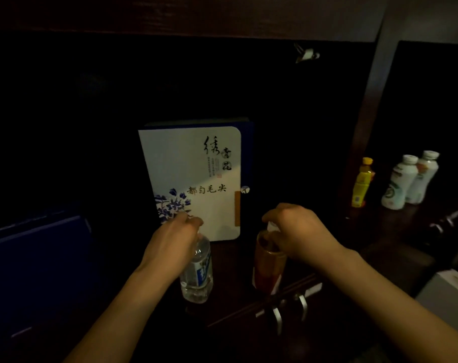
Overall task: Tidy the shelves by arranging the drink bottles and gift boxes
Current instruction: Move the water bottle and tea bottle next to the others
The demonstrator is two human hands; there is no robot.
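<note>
Your two drink bottles stand upright near the front edge of the shelf [232, 268], a little apart: the clear water bottle [197, 273] on the left, the reddish drink bottle [268, 260] on the right. Your left hand [170, 242] curls over the water bottle's top, and your right hand [298, 231] curls over the other's cap. Both seem to hold liquid, so expect some weight. Their thin plastic walls will likely give, which makes the stiff neck the surer hold. Behind them a white gift box [194, 176] stands upright toward the back edge and is probably light and easily tipped. A dark blue box [37, 247] sits at the left edge. A yellow bottle [362, 183] and white bottles [400, 183] stand in the compartment to the right.
</note>
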